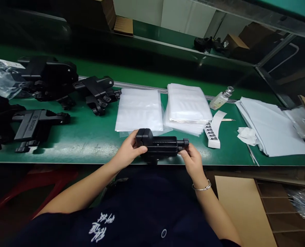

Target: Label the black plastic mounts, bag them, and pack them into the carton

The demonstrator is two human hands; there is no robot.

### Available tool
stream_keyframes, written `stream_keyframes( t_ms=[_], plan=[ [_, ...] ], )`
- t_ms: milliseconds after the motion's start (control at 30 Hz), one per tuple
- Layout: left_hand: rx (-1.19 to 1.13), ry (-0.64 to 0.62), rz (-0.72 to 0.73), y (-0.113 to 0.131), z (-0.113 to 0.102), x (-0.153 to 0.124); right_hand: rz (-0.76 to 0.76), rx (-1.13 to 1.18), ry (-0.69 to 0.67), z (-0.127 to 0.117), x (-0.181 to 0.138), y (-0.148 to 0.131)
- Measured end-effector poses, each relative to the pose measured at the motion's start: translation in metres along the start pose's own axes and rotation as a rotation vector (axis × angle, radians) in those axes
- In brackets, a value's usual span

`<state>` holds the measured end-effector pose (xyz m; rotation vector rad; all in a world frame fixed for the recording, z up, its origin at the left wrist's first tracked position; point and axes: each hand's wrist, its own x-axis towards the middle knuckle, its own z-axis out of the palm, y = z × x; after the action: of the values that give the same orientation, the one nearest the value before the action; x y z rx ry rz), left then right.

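I hold a black plastic part point(160, 145) with a long ribbed body just above the front edge of the green table point(90, 133). My left hand point(128, 151) is closed around its blocky left end. At its narrow right end, my right hand point(192, 160) pinches the part; a silver bangle sits on that wrist. Two stacks of clear plastic bags point(139, 109) point(188, 103) lie just behind the part.
Several black plastic assemblies point(49, 79) point(34, 127) and crumpled plastic wrap point(0, 80) lie at the left. A label strip point(211, 134), a small bottle point(221, 99), white sheets point(271, 128) and a tissue point(246, 134) are at the right. A cardboard box with dividers point(271, 206) stands below right.
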<state>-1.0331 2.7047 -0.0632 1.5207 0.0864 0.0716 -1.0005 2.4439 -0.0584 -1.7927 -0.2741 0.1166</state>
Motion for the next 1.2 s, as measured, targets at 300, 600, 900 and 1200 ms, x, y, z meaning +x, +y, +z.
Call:
stream_keyframes(
  t_ms=[300,600,900,1200],
  plan=[
    [-0.045,-0.055,0.061,0.010,0.007,0.012,0.111,0.265,0.020,0.000,0.012,0.003],
    [-0.012,-0.077,0.039,0.017,0.014,0.011,0.059,0.024,0.159,0.010,0.019,0.011],
    [0.020,-0.031,0.046,0.014,0.015,0.011,0.081,0.104,0.213,0.014,0.024,0.020],
    [-0.235,0.046,-0.005,0.005,0.017,0.020,-0.013,0.143,0.175,0.018,0.024,0.015]
  ],
)
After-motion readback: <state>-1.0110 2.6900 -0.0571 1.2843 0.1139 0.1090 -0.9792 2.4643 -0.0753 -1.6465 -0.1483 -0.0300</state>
